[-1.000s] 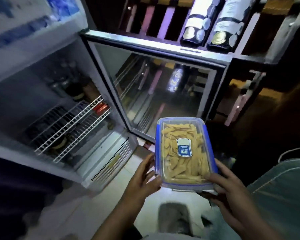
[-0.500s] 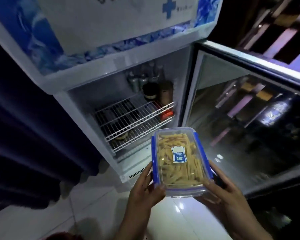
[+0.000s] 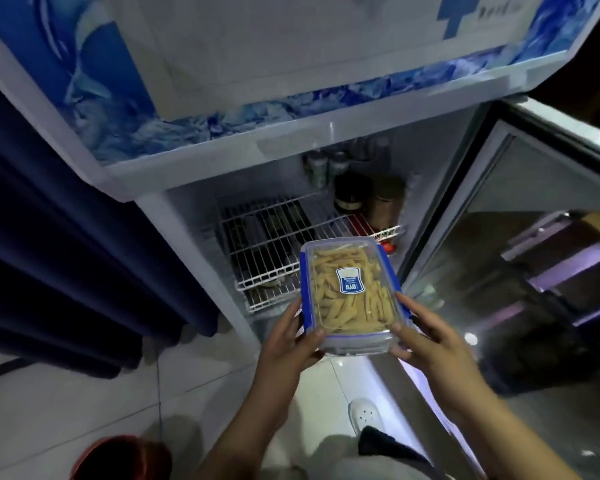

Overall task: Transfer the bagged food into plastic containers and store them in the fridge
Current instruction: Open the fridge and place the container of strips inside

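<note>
Clear plastic, with blue clips along its sides, the lidded container (image 3: 350, 292) of pale yellow food strips is held in the air in front of the open fridge (image 3: 291, 161), just before the white wire shelf (image 3: 274, 244). The left hand (image 3: 291, 344) grasps its near left corner, thumb on the lid; the right hand (image 3: 426, 341) grasps the near right corner the same way. Dark jars (image 3: 352, 192) and cans (image 3: 317, 168) stand at the back of the shelf. To the right, the glass door (image 3: 534, 237) stands open.
</note>
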